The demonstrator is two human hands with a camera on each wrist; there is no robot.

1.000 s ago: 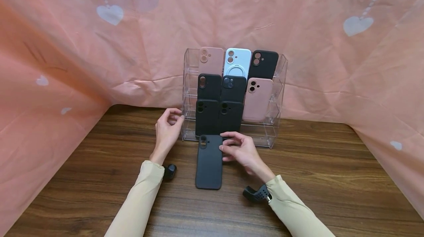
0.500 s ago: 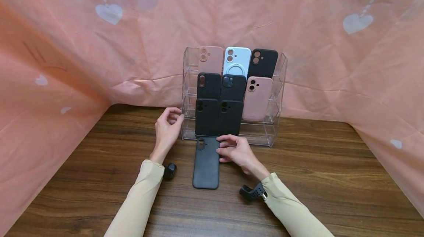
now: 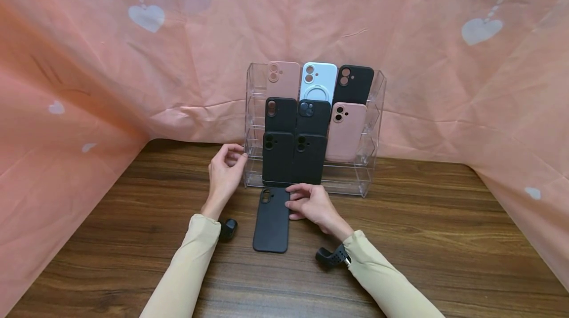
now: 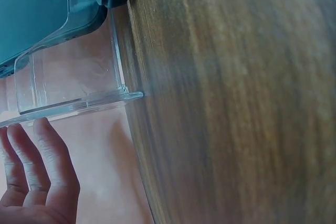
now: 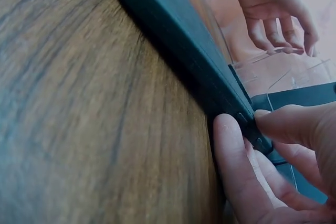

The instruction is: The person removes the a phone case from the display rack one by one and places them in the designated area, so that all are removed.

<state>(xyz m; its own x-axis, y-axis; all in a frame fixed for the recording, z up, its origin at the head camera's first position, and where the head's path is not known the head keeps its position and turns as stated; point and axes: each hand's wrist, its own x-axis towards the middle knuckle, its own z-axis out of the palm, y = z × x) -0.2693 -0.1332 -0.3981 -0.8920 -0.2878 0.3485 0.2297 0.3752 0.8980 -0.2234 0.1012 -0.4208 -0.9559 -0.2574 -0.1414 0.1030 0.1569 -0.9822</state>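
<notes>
A black phone case is in front of the clear display rack, its camera cutout toward the rack. My right hand pinches its far right edge; in the right wrist view the thumb and fingers grip the rim near the side buttons, with the case tilted off the wood. My left hand touches the rack's left side panel. In the left wrist view, several fingertips rest against the outside of that panel; the thumb is not seen there.
Standing in the rack's tiers are several black cases, two pink cases and a white case with a ring. Pink cloth surrounds the wooden table at the back and sides.
My right hand has drawn the phone case slightly left and toward me, away from the rack's front, and its far end has lowered. The left hand has stayed at the rack.
</notes>
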